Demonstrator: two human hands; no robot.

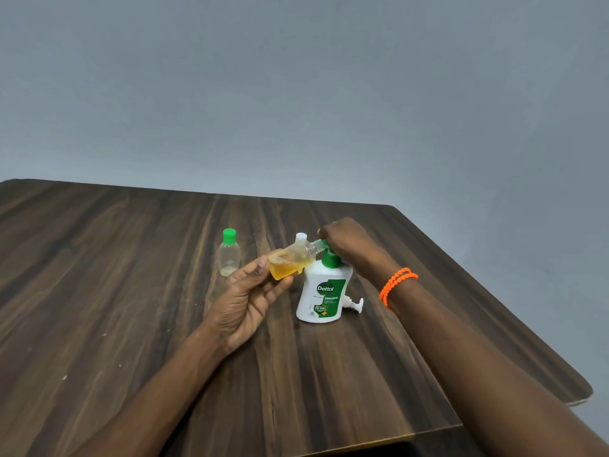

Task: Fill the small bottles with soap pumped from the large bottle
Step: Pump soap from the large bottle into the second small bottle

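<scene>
Soap bottle [321, 291] pump under right hand [344, 239], fingers pressing; left fingers [263, 268] clamped on tilted small bottle [291, 260].

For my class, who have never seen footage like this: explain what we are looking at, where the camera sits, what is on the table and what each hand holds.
There is no machine here, only a person's two bare hands. The single picture comes from a camera worn on the person's head, looking forward and down. On the dark wooden table stands a large white soap bottle with a green pump. The right hand is on the pump. The left hand holds a small clear bottle partly filled with amber soap, tilted with its neck at the pump's spout. A second small clear bottle with a green cap, nearly empty, stands to the left. A white pump piece lies behind the large bottle.
</scene>
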